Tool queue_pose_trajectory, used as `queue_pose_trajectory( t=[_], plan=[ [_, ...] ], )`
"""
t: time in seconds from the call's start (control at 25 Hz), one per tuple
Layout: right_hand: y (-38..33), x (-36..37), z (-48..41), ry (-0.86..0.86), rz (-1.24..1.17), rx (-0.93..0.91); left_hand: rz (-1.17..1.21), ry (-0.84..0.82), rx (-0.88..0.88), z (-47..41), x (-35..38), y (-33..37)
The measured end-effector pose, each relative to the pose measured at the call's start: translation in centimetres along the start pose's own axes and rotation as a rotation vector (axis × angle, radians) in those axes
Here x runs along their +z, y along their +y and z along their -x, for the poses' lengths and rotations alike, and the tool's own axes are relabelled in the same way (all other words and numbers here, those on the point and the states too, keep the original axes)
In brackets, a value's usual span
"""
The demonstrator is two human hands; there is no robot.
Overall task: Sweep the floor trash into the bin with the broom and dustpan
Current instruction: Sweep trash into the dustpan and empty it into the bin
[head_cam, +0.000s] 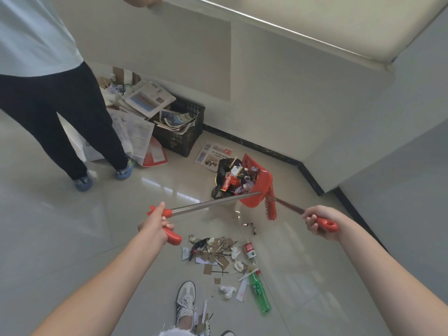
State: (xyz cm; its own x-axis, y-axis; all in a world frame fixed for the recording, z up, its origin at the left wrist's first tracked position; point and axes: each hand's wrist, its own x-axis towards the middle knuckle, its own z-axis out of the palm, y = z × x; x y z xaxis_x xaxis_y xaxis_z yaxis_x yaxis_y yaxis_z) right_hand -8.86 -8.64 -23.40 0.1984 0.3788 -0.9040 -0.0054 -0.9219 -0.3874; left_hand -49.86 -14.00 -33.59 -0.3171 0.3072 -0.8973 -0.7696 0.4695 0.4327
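A glossy pale tiled floor (72, 238) is bounded by a white wall with a dark skirting strip. A red dustpan (257, 187) is held raised and tilted over a small black-lined bin (224, 175), and mixed wrappers and scraps are piled at the pan's mouth, against the bin's opening. The dustpan's metal shaft is gripped at its red handle by the left hand (155, 225), fingers closed round it. The broom (322, 223) is grasped at its red handle end by the right hand (317, 220), its red toothed head lying just beside the pan. A scatter of trash (218, 253) (cardboard bits, tissue, a small can) is left on the floor below, with a green bottle (259, 293) beside it. A black crate (184, 132) overflowing with newspapers is seen against the wall, and a second person's legs (60, 122) are seen nearby.
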Motion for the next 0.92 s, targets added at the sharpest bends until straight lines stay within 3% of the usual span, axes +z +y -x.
queue_pose_trajectory(
  t=[0.32,0.44,0.92],
  plan=[
    [0.0,1.0,-1.1,-0.027,0.025,0.064,0.289,-0.053,-0.279,-0.8,-0.8,-4.2],
    [0.4,1.0,-1.7,-0.005,0.073,0.062,0.296,-0.038,-0.36,-1.0,-1.4,-6.4],
    [1.6,-0.6,-2.9,-0.011,0.061,0.094,0.301,-0.062,-0.281,0.5,-0.5,-9.6]
  ],
)
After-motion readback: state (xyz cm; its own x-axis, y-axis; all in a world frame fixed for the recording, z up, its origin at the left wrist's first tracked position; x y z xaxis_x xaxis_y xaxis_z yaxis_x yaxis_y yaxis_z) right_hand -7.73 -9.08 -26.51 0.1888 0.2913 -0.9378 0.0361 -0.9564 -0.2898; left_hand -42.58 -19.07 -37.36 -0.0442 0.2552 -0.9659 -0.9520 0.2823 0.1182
